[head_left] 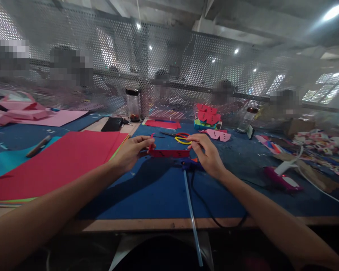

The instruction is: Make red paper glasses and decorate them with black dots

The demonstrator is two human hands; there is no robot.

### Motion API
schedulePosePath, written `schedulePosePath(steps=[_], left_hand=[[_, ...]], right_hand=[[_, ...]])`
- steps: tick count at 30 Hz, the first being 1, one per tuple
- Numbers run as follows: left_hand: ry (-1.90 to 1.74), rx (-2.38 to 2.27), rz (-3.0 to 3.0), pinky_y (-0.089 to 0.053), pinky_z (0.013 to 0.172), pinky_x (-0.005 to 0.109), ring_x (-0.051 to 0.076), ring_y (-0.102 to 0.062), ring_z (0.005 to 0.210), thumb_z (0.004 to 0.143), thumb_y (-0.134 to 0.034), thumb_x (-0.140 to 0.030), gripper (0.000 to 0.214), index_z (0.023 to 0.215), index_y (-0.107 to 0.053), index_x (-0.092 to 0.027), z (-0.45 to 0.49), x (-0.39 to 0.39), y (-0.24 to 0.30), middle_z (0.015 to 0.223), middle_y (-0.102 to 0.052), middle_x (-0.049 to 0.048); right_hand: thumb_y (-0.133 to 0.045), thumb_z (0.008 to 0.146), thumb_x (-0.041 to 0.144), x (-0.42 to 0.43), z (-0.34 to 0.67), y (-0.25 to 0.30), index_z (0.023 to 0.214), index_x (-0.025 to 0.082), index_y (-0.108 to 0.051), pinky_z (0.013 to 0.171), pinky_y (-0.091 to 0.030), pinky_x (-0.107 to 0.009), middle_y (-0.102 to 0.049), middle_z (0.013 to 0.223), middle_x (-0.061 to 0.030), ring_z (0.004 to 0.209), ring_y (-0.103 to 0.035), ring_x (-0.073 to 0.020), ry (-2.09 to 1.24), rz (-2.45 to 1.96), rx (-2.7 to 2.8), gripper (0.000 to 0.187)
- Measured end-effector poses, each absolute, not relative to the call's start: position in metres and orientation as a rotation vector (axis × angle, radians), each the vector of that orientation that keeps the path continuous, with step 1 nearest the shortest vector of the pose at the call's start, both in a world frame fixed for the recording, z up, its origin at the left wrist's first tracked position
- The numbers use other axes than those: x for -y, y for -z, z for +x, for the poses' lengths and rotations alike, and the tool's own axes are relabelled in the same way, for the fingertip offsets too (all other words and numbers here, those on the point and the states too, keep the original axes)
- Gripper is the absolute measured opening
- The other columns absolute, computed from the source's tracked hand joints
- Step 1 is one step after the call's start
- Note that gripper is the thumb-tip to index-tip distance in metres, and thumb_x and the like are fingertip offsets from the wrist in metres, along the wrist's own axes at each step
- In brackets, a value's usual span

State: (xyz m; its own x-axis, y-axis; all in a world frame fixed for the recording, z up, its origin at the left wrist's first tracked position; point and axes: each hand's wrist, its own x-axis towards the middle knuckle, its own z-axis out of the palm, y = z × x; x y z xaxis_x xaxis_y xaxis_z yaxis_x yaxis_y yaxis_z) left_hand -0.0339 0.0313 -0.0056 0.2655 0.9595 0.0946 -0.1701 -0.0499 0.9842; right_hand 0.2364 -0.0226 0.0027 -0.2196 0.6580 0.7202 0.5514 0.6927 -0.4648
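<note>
Between my hands, above the blue mat (147, 195), a folded red paper piece (169, 153) with small black dots spans crosswise. My left hand (134, 150) pinches its left end, where a narrow red tab stands up. My right hand (206, 152) has thumb and fingers closed at the right end; the exact contact is partly hidden. Just below the right hand lies a blue glue gun (190, 164), its long clear glue stick (191, 214) pointing past the table edge. Beyond the paper are scissors (182, 139) with red and yellow handles.
Red paper sheets (59, 162) lie left, beside a teal sheet (2, 162). Behind are a black phone (112, 124), a glass jar (133, 105) and stacked red dotted cutouts (207, 114). A pink power strip (282, 178), cables and paper scraps (313, 143) occupy the right.
</note>
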Motion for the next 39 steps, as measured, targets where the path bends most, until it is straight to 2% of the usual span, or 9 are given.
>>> schedulePosePath(steps=[5,9,13,16,20,24,27,30,39], left_hand=[[-1.136,-0.821,1.087,-0.049,0.073,0.027,0.011,-0.058,0.07,0.073,-0.08,-0.03,0.019,0.078,-0.068,-0.017,-0.037,-0.042,0.01,0.078,-0.065,0.0002],[-1.126,-0.812,1.037,-0.05,0.071,0.028,0.012,-0.058,0.067,0.072,-0.08,-0.028,0.016,0.077,-0.069,-0.017,-0.038,-0.045,0.012,0.078,-0.067,0.0014],[-1.099,-0.776,1.036,-0.052,0.07,0.028,0.012,-0.06,0.068,0.076,-0.078,-0.029,0.016,0.084,-0.071,-0.017,-0.036,-0.043,0.01,0.08,-0.068,0.0035],[-1.114,-0.765,1.009,-0.053,0.069,0.027,0.014,-0.063,0.073,0.079,-0.076,-0.033,0.02,0.09,-0.07,-0.017,-0.035,-0.043,0.008,0.084,-0.069,0.0054],[-1.209,-0.828,1.076,-0.053,0.07,0.027,0.016,-0.066,0.081,0.08,-0.073,-0.038,0.028,0.095,-0.068,-0.015,-0.037,-0.046,0.01,0.094,-0.07,0.0088],[-1.307,-0.899,1.15,-0.051,0.072,0.027,0.016,-0.066,0.081,0.077,-0.075,-0.037,0.03,0.096,-0.066,-0.015,-0.039,-0.049,0.011,0.096,-0.069,0.0085],[-1.347,-0.946,1.153,-0.049,0.073,0.027,0.015,-0.065,0.079,0.075,-0.076,-0.037,0.031,0.094,-0.065,-0.015,-0.04,-0.048,0.011,0.095,-0.069,0.0069],[-1.373,-0.961,1.157,-0.048,0.073,0.028,0.014,-0.065,0.079,0.075,-0.075,-0.037,0.029,0.093,-0.065,-0.016,-0.039,-0.047,0.009,0.092,-0.068,0.0057],[-1.373,-0.961,1.181,-0.048,0.073,0.029,0.016,-0.065,0.081,0.077,-0.073,-0.037,0.028,0.094,-0.065,-0.017,-0.04,-0.049,0.013,0.092,-0.068,0.0058]], right_hand=[[-0.05,0.098,0.029,0.016,0.24,0.001,0.109,0.023,-0.065,0.089,-0.052,-0.035,-0.062,0.114,-0.0077,0.112,-0.057,-0.0198,-0.075,-0.958,1.979,0.019],[-0.058,0.095,0.032,0.015,0.239,0.004,0.1,0.023,-0.068,0.084,-0.052,-0.033,-0.062,0.109,-0.0063,0.102,-0.06,-0.0183,-0.034,-0.966,2.033,0.015],[-0.057,0.095,0.031,0.013,0.238,0.005,0.092,0.022,-0.068,0.086,-0.051,-0.033,-0.064,0.101,-0.0056,0.099,-0.061,-0.0177,-0.042,-0.948,2.001,0.014],[-0.056,0.095,0.032,0.01,0.241,0.004,0.089,0.02,-0.067,0.082,-0.05,-0.031,-0.064,0.098,-0.0056,0.095,-0.061,-0.0173,-0.067,-0.983,1.904,0.017],[-0.056,0.093,0.035,-0.002,0.254,-0.002,0.088,0.018,-0.068,0.077,-0.049,-0.029,-0.065,0.095,-0.0046,0.086,-0.06,-0.0149,-0.074,-1.049,1.763,0.021],[-0.06,0.088,0.04,-0.03,0.266,-0.01,0.089,0.016,-0.07,0.079,-0.048,-0.03,-0.069,0.092,-0.0054,0.084,-0.062,-0.0164,-0.143,-1.185,1.694,0.026],[-0.06,0.086,0.041,-0.055,0.264,-0.013,0.087,0.015,-0.072,0.081,-0.048,-0.03,-0.072,0.092,-0.0065,0.085,-0.063,-0.0184,-0.212,-1.261,1.772,0.028],[-0.061,0.085,0.04,-0.076,0.255,-0.011,0.085,0.015,-0.074,0.075,-0.049,-0.028,-0.074,0.084,-0.0058,0.08,-0.065,-0.0183,-0.303,-1.296,1.861,0.028],[-0.06,0.084,0.032,-0.117,0.246,0.003,0.086,0.013,-0.076,0.075,-0.05,-0.026,-0.076,0.087,-0.0055,0.083,-0.069,-0.0191,-0.431,-1.37,2.065,0.025]])
